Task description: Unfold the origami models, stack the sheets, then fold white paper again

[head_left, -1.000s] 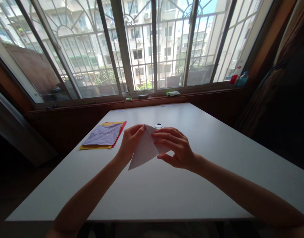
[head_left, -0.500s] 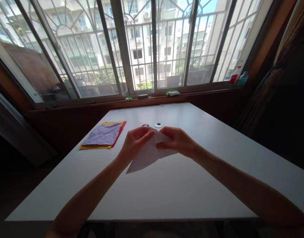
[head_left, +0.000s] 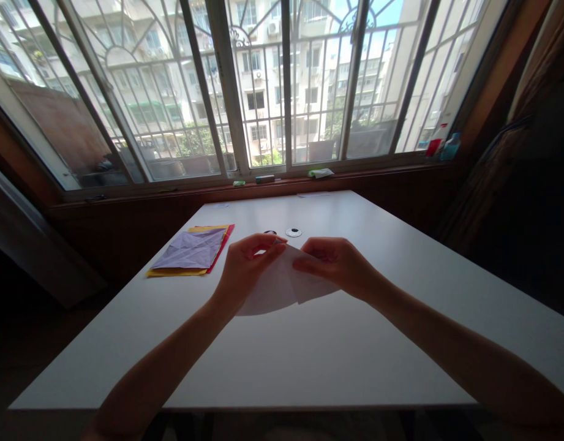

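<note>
Between my two hands, above the middle of the table, is a sheet of white paper (head_left: 279, 278), folded to a point at its top. My left hand (head_left: 249, 260) pinches it near that tip with thumb and forefinger. Along the right slanting edge, my right hand (head_left: 330, 260) grips it with the thumb on the near side. The fingers behind the paper are partly hidden. Just beyond the hands lies a round paper eye (head_left: 293, 233) in white with a black pupil. A second dark round piece (head_left: 269, 233) shows partly behind my left hand.
Crumpled lilac paper (head_left: 190, 248) lies on yellow and red sheets (head_left: 224, 248) on the left of the white table (head_left: 282, 361). On the windowsill are a green-and-white packet (head_left: 320, 173), a small box (head_left: 264, 179) and bottles (head_left: 451, 147). A barred window spans the back.
My right hand has shifted slightly right and down along the paper's edge. The paper's lower edge has changed shape, with a flap corner now hanging near its middle. My left hand has stayed near the tip.
</note>
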The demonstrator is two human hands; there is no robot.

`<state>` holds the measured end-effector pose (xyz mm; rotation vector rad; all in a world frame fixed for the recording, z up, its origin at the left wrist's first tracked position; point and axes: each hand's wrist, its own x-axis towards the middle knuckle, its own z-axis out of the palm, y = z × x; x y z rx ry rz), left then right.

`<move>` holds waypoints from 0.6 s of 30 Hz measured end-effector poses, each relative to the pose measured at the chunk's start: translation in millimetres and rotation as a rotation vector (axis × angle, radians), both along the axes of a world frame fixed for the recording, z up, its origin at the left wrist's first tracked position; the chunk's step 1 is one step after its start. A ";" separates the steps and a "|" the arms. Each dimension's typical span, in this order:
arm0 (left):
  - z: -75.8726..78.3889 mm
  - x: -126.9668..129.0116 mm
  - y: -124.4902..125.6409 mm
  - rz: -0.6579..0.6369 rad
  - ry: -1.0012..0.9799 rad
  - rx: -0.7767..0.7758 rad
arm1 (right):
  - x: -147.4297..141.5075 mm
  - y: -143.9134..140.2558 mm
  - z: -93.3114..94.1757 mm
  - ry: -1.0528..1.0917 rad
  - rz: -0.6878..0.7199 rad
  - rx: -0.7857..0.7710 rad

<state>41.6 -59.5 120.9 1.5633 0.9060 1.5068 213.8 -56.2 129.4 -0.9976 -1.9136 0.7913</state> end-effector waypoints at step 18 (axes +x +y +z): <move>14.7 0.7 -32.1 -0.076 -0.058 -0.011 | 5.2 -34.1 18.3 -0.037 0.048 0.049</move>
